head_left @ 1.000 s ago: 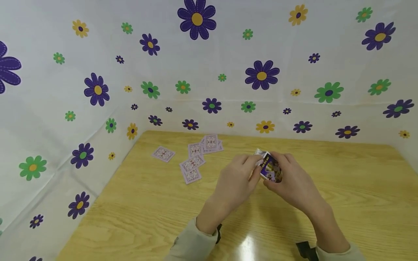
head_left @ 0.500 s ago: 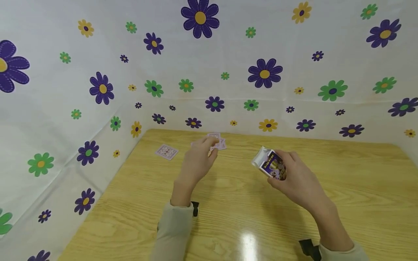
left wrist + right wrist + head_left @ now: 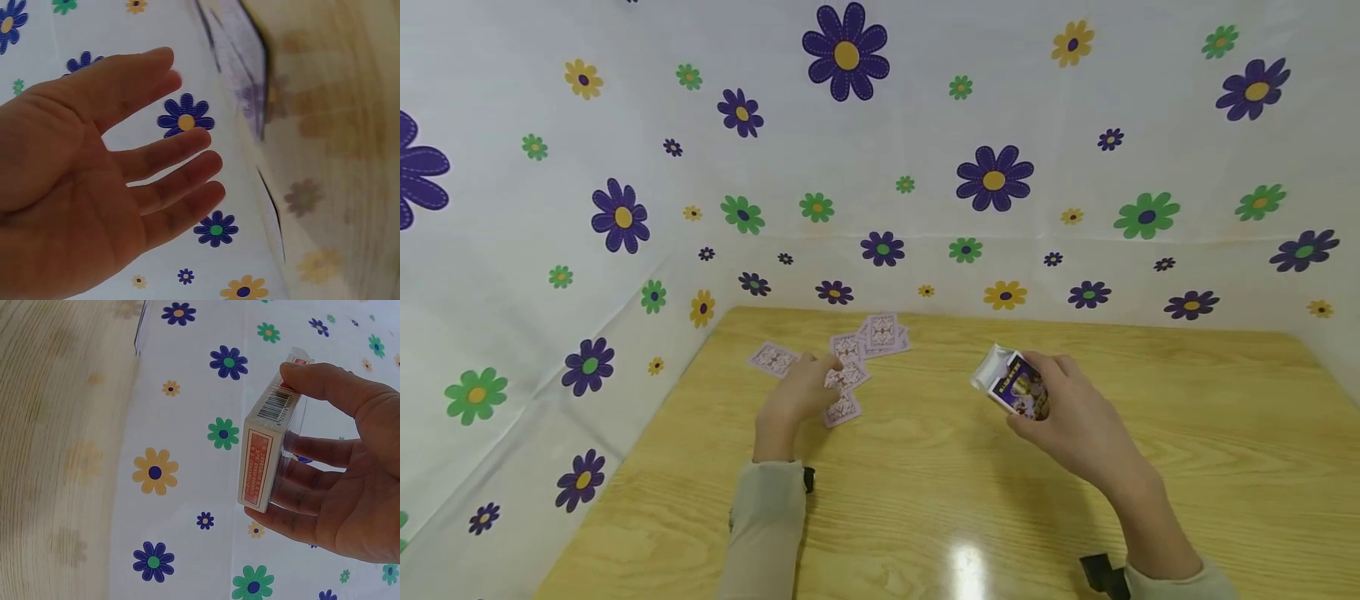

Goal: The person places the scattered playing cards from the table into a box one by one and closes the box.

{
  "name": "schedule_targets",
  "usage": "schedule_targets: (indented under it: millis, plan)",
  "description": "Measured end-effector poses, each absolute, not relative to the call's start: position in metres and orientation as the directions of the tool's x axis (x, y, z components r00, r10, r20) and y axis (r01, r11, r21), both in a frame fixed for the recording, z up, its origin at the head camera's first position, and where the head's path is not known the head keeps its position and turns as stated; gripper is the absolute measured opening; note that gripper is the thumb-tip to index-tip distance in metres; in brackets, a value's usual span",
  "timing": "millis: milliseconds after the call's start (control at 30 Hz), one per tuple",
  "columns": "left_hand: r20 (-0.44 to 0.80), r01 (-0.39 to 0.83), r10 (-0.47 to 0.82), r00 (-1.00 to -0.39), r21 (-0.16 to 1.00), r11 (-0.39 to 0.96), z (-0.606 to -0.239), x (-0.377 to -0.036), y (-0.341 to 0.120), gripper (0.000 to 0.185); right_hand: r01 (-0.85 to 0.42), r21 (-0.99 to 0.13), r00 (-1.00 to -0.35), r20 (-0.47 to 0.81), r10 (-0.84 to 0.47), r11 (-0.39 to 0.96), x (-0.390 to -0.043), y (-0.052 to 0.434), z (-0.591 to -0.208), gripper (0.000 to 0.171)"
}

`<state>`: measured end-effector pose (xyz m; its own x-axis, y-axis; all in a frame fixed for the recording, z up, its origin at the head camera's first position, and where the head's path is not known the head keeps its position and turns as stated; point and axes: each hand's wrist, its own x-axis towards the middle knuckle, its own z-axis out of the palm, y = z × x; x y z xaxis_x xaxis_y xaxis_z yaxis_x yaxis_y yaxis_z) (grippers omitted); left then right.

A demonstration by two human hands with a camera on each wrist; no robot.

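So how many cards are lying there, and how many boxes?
Pink-backed paper playing cards, loose on the wooden table: 6 showing (the overlapping ones may hide more)
Purple-fronted cardboard card box, in the grip of the right hand: 1
Total: 7

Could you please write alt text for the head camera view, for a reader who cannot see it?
A person's right hand holds a card box above a wooden table, while the left hand reaches over pink-backed playing cards scattered near the table's far left. White sheets printed with flowers enclose the table.
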<state>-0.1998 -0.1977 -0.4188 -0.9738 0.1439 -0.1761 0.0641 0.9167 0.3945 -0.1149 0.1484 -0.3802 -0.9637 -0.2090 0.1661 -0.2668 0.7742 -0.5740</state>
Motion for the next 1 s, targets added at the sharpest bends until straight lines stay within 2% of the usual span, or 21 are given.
schedule_targets:
  millis: [200,300,533,767,1000]
  plan:
    - [-0.277,0.055,0.158,-0.948,0.347,0.936,-0.430,-0.206,-0.197,0.035,-0.262,-0.563,-0.965,0.169,-0.202,0.784,-0.116,0.151,-0.381,0.075]
    - [-0.273,0.051,0.151,-0.950,0.342,0.938,-0.432,-0.206,-0.196,0.032,-0.260,-0.554,-0.965,0.170,-0.198,0.791,-0.116,0.151,-0.382,0.075]
    - [-0.269,0.026,0.117,-0.956,0.320,0.947,-0.435,-0.205,-0.193,0.010,-0.260,-0.558,-0.965,0.163,-0.203,0.788,-0.117,0.151,-0.383,0.076]
    - [-0.265,0.027,0.110,-0.958,0.298,0.954,-0.440,-0.200,-0.191,0.016,-0.264,-0.556,-0.965,0.158,-0.211,0.788,-0.114,0.150,-0.384,0.075]
    - [-0.273,-0.019,0.086,-0.958,0.360,0.933,-0.439,-0.199,-0.195,0.022,-0.267,-0.548,-0.964,0.164,-0.211,0.793,-0.116,0.150,-0.384,0.076]
